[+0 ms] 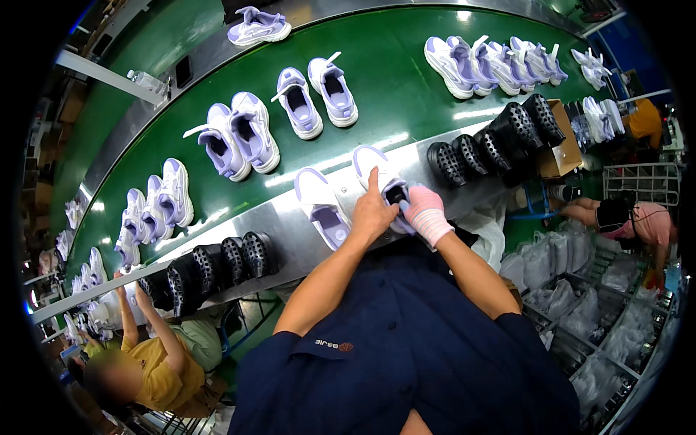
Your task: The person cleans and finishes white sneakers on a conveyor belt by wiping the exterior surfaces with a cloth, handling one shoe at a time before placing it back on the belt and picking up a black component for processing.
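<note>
A white and lilac sneaker [368, 159] lies on the metal ledge in front of me, toe pointing away. My left hand [373, 215] is on its near left side, index finger stretched along the upper and the other fingers curled at the opening. My right hand [426, 211], in a pink and white striped glove, grips the collar at the heel. The shoe's inside looks dark, and the fingertips there are partly hidden. Just left of it, untouched, rests a matching sneaker [317, 190] with a lilac insole.
Beyond the ledge [279, 217], a green conveyor belt [384, 80] carries several pairs of similar sneakers. Black studded shoe lasts [464, 156] stand on my right, more lasts [221, 261] on my left. A cardboard box [558, 145] and divided rack [580, 319] are at right. Co-workers are on both sides.
</note>
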Demonstrator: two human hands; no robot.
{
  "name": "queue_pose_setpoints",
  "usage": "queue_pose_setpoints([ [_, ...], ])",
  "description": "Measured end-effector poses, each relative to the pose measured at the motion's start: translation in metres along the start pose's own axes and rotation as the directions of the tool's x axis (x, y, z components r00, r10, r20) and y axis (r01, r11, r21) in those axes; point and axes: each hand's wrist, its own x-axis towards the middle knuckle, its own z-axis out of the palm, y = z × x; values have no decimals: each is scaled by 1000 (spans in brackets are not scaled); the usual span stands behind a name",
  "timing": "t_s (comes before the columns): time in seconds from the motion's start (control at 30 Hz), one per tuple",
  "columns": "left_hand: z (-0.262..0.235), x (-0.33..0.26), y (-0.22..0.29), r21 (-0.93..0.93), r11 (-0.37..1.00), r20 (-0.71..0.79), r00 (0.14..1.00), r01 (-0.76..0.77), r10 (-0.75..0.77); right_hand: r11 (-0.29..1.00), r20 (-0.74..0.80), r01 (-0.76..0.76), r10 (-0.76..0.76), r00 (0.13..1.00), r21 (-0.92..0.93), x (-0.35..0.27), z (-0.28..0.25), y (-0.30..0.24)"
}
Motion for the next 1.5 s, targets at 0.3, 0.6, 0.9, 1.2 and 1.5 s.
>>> queue_pose_setpoints([
  [0.3,-33,-60,-12,126,985,-145,980,-117,135,997,85,-77,79,993,-27,22,-2,-11],
  [0.6,-22,-44,-89,130,974,-421,878,-188,226,996,32,74,-73,997,-39,35,14,-6],
  [0.9,-128,-152,-92,327,910,-771,628,254,101,981,42,193,-194,980,20,-3,-74,-3],
  [1.2,-211,-214,-192,300,641,-942,326,707,82,862,165,275,-373,913,426,-33,-60,-73],
  [1.5,-181,-195,-59,519,823,-800,469,229,374,604,288,16,-403,869,797,-47,-27,-113],
])
